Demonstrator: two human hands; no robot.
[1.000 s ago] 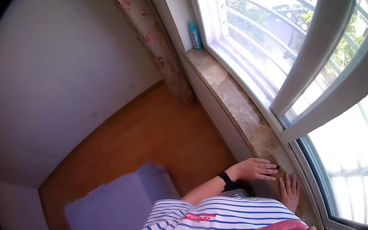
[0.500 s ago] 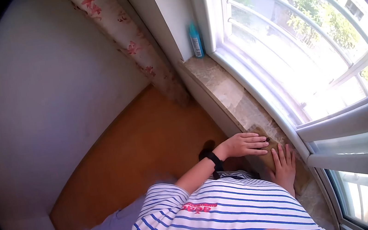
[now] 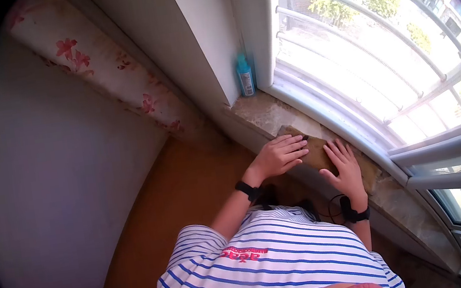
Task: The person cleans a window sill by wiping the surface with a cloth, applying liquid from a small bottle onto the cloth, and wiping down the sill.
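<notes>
A brownish-yellow cloth lies spread on the marble windowsill. My left hand rests flat on the cloth's far-left end, its fingers stretched out and pointing right. Beside it, my right hand presses flat on the cloth too, with fingers extended toward the window. A small dark spot shows on the cloth near my left fingertips. Both wrists wear black bands. The underside of the cloth is hidden.
A blue bottle stands upright at the sill's far-left corner. The barred window runs along the right of the sill. A floral curtain hangs at the left, above the brown floor.
Both hands and the cloth have moved along the sill toward the blue bottle. The head view has shifted, and my right wrist with its band now shows.
</notes>
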